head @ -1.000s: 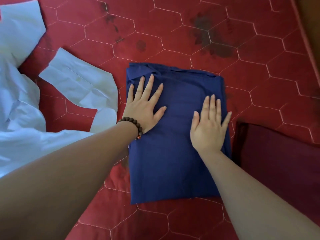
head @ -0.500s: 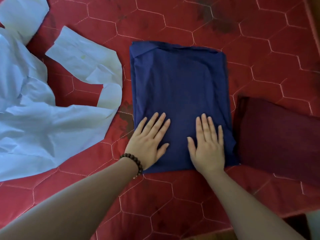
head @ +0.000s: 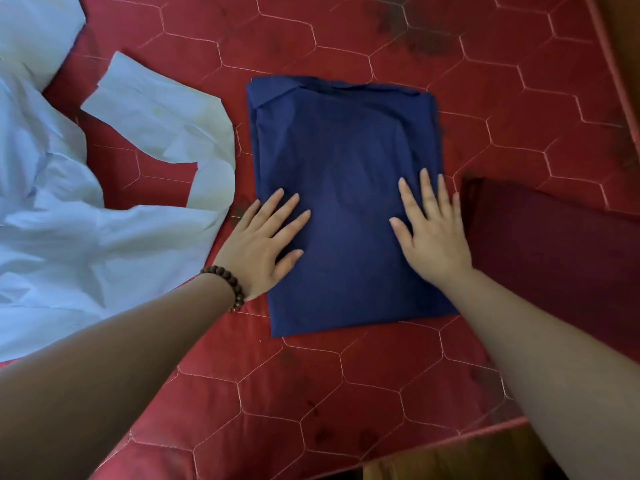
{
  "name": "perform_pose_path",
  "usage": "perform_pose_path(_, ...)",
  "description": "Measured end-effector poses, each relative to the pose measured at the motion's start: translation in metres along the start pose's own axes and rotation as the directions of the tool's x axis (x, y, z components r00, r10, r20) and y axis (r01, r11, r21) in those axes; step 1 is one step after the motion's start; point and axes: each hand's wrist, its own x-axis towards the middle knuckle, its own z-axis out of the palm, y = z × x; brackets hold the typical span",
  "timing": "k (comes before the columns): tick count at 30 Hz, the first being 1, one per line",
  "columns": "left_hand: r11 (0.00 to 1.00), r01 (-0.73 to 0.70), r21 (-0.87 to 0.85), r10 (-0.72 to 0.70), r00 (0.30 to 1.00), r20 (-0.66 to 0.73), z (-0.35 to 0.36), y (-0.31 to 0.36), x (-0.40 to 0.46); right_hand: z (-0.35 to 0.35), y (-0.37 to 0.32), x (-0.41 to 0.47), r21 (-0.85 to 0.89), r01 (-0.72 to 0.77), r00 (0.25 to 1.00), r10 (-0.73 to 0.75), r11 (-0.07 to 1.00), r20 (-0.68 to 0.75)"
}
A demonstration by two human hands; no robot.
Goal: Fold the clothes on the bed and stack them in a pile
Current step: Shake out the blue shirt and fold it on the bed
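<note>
- On the red quilted bed cover [head: 346, 393], a navy garment [head: 346, 161] is laid flat, folded into an upright rectangle near the middle of the view.
- At its far edge, layered folds are seen, with one corner turned over at the upper left.
- The left hand [head: 263, 244] is pressed palm down on the garment's left side, close to its near half; the fingers are kept straight and spread, and nothing is gripped. The heel of this hand is placed past the garment's left edge, over the bed cover.
- A bracelet of dark brown beads [head: 227, 284] is worn on the left wrist.
- The right hand [head: 433, 237] is laid flat on the garment's right side, fingers straight and pointed away from the person, nothing being held. Its little finger is set along the garment's right edge.
- To the left of the navy garment, a pale blue garment [head: 69, 220] is spread out unfolded and crumpled, its nearest edge just beside the left hand.
- To the right, a dark maroon folded cloth [head: 554, 254] is seen just beside the navy garment; whether the two are touching cannot be told.
- Dark stains [head: 415, 36] are marked on the far part of the bed cover.
- Along the near edge, a strip of wooden surface [head: 450, 459] is shown below the bed cover.
</note>
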Motion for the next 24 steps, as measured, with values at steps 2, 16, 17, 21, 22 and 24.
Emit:
perform_pose_path(2,1.0,-0.002,0.021,0.002,1.0,-0.003,0.003,-0.001,-0.001,0.01,-0.011,-0.012,0.026,-0.038,0.999,0.039,0.999,-0.032)
perform_pose_path(16,0.981,-0.146,0.129,0.153,0.987,-0.046,-0.025,-0.05,-0.032,-0.001,0.004,-0.08,0.044,0.218,0.972,-0.213,0.975,-0.1)
perform_pose_path(17,0.975,-0.165,0.151,0.174,0.983,-0.049,-0.025,-0.05,-0.032,-0.002,0.01,-0.082,-0.028,0.276,0.958,-0.277,0.961,-0.07)
perform_pose_path(21,0.935,-0.313,0.164,0.317,0.948,0.004,-0.025,-0.043,-0.027,-0.008,0.013,-0.082,-0.156,0.474,0.88,-0.473,0.866,0.051)
perform_pose_path(22,0.926,-0.351,0.137,0.349,0.936,0.034,-0.025,-0.04,-0.026,-0.01,0.009,-0.08,-0.146,0.524,0.851,-0.52,0.839,0.071)
perform_pose_path(24,0.924,-0.378,0.066,0.374,0.926,0.056,-0.029,-0.037,-0.025,-0.015,0.002,-0.076,-0.074,0.616,0.787,-0.611,0.784,0.083)
